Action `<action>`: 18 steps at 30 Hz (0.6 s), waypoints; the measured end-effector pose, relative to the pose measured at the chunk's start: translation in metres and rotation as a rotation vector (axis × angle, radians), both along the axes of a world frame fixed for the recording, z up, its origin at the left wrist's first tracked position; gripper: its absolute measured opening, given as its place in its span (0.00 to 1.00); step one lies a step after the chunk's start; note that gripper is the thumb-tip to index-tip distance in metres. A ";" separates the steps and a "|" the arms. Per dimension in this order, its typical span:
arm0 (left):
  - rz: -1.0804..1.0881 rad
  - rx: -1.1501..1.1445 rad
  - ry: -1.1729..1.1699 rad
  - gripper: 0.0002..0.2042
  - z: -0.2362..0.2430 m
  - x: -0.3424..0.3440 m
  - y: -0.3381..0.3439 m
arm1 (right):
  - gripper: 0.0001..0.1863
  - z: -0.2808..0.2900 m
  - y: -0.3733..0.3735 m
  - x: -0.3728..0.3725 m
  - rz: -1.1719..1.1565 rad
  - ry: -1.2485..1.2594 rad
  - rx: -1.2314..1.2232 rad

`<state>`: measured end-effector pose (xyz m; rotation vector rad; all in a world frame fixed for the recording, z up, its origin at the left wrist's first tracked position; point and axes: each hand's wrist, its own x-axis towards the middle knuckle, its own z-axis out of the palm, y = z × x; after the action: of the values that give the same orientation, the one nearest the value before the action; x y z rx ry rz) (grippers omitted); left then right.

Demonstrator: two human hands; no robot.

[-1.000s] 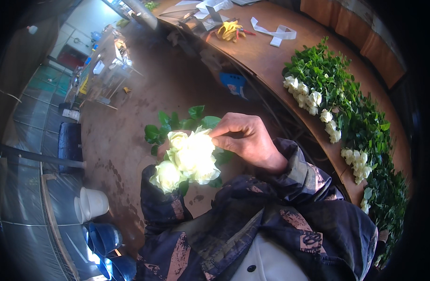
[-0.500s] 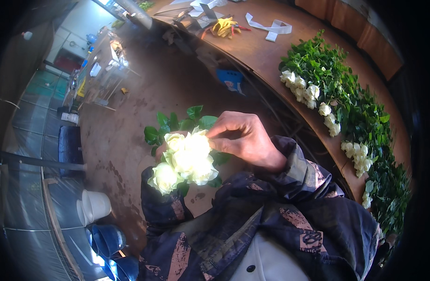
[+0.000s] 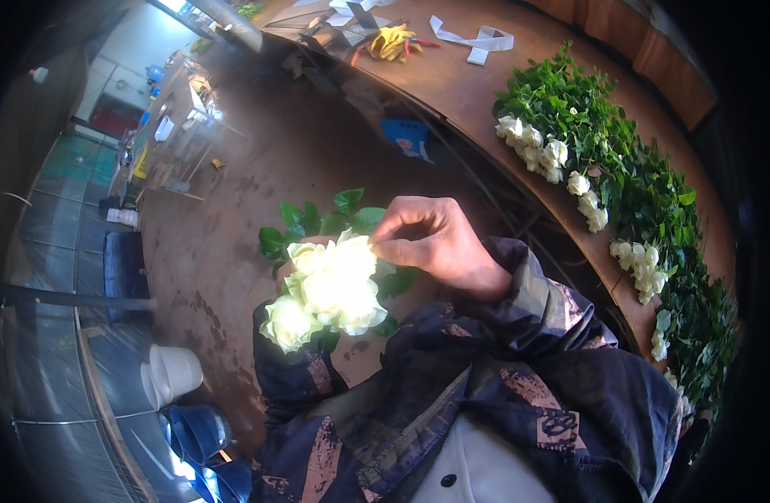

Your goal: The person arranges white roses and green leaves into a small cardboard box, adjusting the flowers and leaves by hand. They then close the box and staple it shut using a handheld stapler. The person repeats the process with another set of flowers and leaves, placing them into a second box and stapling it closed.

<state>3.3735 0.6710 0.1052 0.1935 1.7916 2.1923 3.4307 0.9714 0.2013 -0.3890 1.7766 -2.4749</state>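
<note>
A small bunch of white roses [image 3: 330,285] with green leaves is in front of me, its blooms glaring in bright light. My left hand [image 3: 284,273] is closed around the bunch from behind; the blooms and leaves cover most of it, and the stems are hidden. At the right edge of the blooms, my right hand [image 3: 431,243] pinches a rose petal [image 3: 368,241] between thumb and forefinger, its other fingers curled.
A long brown table [image 3: 460,88] curves along the right, bearing piles of white roses [image 3: 645,264] with leafy stems. Yellow gloves [image 3: 391,42], red-handled cutters [image 3: 422,42] and white ribbon [image 3: 485,40] lie at its far end. Buckets [image 3: 177,371] stand lower left.
The view has shifted slightly, so the table and its flowers sit a little higher and further left. Both hands keep nearly the same pose at the bunch.
</note>
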 end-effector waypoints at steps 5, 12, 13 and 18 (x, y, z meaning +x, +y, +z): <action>-0.016 -0.007 -0.015 0.20 0.004 0.005 0.003 | 0.04 -0.004 -0.003 -0.003 0.016 0.068 -0.038; -0.029 -0.028 0.000 0.19 0.010 0.009 0.005 | 0.02 -0.007 0.011 -0.007 0.146 -0.025 -0.150; -0.031 -0.035 0.010 0.19 0.013 0.009 0.006 | 0.03 -0.007 0.017 -0.008 0.163 0.170 -0.054; -0.026 -0.117 0.137 0.18 0.031 0.008 0.012 | 0.06 -0.010 0.024 -0.014 0.132 0.309 0.004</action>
<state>3.3818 0.6826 0.1358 0.3454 1.9716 2.0948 3.4170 0.9952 0.1918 -0.9011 1.7878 -2.4242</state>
